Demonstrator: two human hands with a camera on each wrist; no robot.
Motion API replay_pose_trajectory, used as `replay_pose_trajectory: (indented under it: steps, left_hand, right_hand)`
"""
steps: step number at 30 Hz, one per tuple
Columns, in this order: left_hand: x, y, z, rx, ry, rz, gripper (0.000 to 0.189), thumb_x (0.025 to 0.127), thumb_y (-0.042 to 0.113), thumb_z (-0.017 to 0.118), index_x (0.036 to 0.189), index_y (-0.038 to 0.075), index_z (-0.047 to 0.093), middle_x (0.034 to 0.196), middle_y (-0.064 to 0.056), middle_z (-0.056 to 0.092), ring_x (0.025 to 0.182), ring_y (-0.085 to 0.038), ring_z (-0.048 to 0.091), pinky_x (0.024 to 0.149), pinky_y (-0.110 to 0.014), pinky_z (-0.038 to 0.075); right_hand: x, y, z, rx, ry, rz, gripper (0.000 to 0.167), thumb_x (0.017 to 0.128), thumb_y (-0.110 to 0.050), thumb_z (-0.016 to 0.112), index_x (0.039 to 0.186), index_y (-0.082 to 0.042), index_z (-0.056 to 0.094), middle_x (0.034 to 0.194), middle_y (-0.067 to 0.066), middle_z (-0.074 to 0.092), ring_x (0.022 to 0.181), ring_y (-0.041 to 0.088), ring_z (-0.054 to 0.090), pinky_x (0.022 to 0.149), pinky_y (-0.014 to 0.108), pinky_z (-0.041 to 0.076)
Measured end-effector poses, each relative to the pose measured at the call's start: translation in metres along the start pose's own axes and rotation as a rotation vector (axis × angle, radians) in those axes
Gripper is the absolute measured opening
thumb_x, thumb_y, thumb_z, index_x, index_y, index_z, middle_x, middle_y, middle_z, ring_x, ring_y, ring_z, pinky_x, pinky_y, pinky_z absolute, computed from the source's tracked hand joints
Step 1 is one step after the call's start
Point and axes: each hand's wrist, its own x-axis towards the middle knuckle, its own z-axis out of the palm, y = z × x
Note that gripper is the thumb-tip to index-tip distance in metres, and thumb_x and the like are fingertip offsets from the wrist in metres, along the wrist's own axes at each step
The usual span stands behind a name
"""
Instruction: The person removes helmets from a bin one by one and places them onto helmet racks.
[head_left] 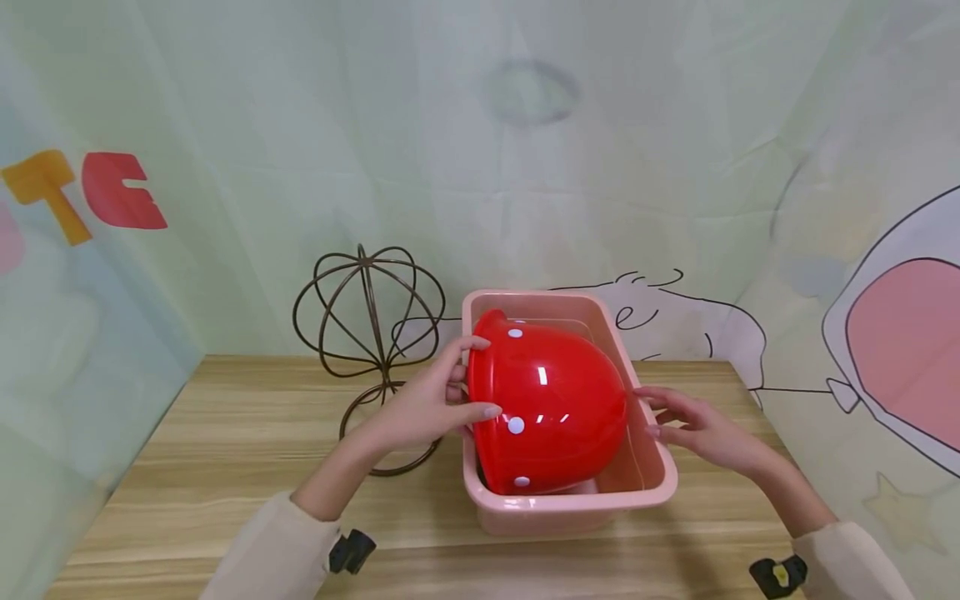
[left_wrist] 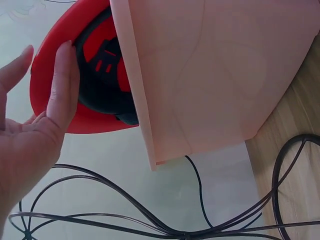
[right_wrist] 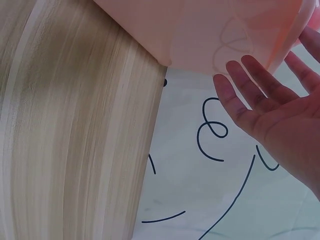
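A glossy red helmet [head_left: 555, 400] with white dots lies on its side in the pink plastic basin [head_left: 570, 502], its opening facing left. Black padding and a strap buckle [left_wrist: 106, 57] show inside it in the left wrist view. My left hand [head_left: 431, 396] grips the helmet's brim, thumb on the outer shell and other fingers at the opening. On the other side, my right hand [head_left: 705, 425] is at the basin's right rim, index fingertip right by the helmet's crown. Its fingers [right_wrist: 240, 107] are loosely spread beside the basin's outer wall in the right wrist view.
A dark wire stand [head_left: 367, 333] with a caged round top and ring base stands left of the basin, close to my left forearm. Under everything is a wooden table [head_left: 255, 467]. A printed cloth backdrop [head_left: 480, 167] hangs behind and at both sides.
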Motion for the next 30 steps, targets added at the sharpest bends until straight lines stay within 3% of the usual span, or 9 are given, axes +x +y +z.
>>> replay_pose_trajectory:
  steps: [18, 30]
  left_hand:
    - [0.001, 0.011, -0.003, -0.134, -0.114, -0.093, 0.070, 0.081, -0.006, 0.063, 0.134, 0.018, 0.024, 0.124, -0.018, 0.042, 0.093, -0.028, 0.061, 0.064, -0.043, 0.055]
    - [0.000, 0.009, -0.002, -0.155, -0.089, -0.087, 0.066, 0.082, -0.008, 0.060, 0.133, 0.018, 0.028, 0.121, -0.019, 0.043, 0.096, -0.029, 0.059, 0.064, -0.043, 0.055]
  right_hand:
    - [-0.001, 0.001, 0.000, 0.019, -0.006, 0.002, 0.054, 0.088, -0.018, 0.060, 0.137, -0.007, 0.038, 0.129, 0.019, 0.046, 0.105, 0.035, 0.051, 0.076, 0.031, 0.053]
    - [-0.001, 0.003, 0.001, 0.018, -0.001, 0.018, 0.055, 0.088, -0.020, 0.061, 0.137, -0.009, 0.038, 0.130, 0.018, 0.045, 0.106, 0.035, 0.051, 0.076, 0.031, 0.053]
